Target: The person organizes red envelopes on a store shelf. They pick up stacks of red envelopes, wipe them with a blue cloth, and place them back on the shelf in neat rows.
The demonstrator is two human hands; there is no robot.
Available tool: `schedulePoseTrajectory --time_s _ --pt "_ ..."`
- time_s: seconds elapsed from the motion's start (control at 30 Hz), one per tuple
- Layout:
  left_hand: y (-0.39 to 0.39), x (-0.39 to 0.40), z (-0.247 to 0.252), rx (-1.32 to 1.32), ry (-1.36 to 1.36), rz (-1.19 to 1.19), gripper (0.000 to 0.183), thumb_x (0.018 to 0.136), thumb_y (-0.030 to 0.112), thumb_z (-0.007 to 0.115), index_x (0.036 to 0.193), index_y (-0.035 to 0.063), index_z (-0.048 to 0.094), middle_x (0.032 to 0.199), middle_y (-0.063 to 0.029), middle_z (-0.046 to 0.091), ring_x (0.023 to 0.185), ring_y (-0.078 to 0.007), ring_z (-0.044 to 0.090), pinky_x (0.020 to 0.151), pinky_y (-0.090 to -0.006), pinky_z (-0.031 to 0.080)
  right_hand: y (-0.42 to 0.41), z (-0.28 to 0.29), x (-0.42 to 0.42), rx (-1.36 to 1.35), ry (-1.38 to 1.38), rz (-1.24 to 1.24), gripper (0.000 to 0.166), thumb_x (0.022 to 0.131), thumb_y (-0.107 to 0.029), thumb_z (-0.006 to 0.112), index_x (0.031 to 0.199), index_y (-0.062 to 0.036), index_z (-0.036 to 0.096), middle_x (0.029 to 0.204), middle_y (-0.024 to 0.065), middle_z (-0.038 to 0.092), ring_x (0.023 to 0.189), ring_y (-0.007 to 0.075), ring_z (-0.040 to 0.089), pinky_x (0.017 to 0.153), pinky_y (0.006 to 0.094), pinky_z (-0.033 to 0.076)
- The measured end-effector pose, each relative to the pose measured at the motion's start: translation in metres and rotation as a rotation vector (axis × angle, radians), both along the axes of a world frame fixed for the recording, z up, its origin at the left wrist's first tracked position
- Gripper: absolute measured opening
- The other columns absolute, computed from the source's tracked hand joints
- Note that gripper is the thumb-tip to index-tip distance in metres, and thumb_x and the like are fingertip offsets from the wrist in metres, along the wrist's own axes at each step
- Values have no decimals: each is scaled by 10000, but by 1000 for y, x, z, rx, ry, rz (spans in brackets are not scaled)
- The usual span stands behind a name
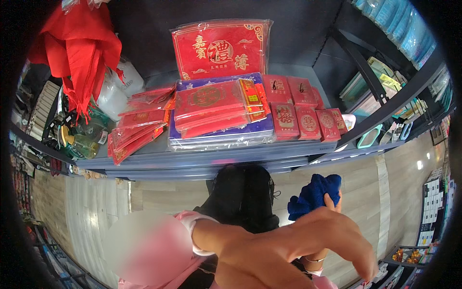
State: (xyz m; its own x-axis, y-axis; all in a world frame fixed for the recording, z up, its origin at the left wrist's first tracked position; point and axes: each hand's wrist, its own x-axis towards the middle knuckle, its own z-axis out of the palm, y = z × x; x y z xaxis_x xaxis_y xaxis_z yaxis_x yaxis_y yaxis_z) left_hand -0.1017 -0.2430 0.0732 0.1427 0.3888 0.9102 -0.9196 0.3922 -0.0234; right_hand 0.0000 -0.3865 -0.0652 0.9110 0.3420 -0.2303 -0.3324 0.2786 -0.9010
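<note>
My left hand (267, 256) is raised close to the camera at the bottom centre, its fingers spread and nothing visible in it; part of it runs past the bottom edge. Behind it, my right hand (336, 203) grips a crumpled dark blue cloth (314, 197) below the shelf front. On the shelf (202, 157) before me lie stacks of red envelope packs (209, 99), some on top of purple-blue packaged books (223, 139). A red packaged book (222, 48) with gold characters stands upright behind them. Smaller red packets (308, 123) stand in rows to the right.
Red fabric (79, 54) hangs at the upper left above plastic bottles (86, 139). A dark slanted shelf bar (389, 97) divides off the right side, where a green-framed mirror (369, 136) and blue packets (400, 27) are. Shelving with boxes (431, 202) stands at the far right.
</note>
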Motion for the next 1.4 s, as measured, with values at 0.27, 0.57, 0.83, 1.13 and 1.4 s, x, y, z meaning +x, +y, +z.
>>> schedulePoseTrajectory --time_s 0.27,0.57,0.83,1.13,1.4 --pt "58 -24 2 558 446 816 672 907 617 349 1018 55 700 1151 -236 573 887 -287 522 749 -414 436 0 5 1 6 -31 -33 476 881 -29 572 1330 -28 413 1159 131 569 1044 229 576 910 354 482" --pt "218 21 -22 1348 1097 1175 344 900 194 527 1204 36 554 1204 -155 550 1139 -332 491 993 -426 375 49 100 79 -9 -467 148 467 942 -176 536 1360 -14 404 1260 129 531 1135 216 538 991 340 421" --pt "258 140 -86 1619 1162 1042 342 914 252 519 1238 152 562 1254 -130 512 1167 -314 465 985 -420 393 242 154 244 -425 -1569 78 396 857 -235 639 1213 -72 579 1200 163 602 1111 289 576 957 336 419" --pt "257 147 -122 1536 1179 1154 403 848 253 579 1246 196 551 1291 -95 484 1226 -293 424 1008 -470 316 391 19 297 -1063 -1468 1064 540 820 -404 620 1335 -273 520 1424 165 420 1283 389 414 1064 433 363" --pt "259 144 -123 1462 1199 1162 399 816 204 617 1214 207 580 1269 -68 501 1207 -277 437 986 -454 323 378 -9 332 -1076 -1487 928 419 829 -171 650 1204 -354 605 1401 94 436 1239 356 453 1051 428 381"
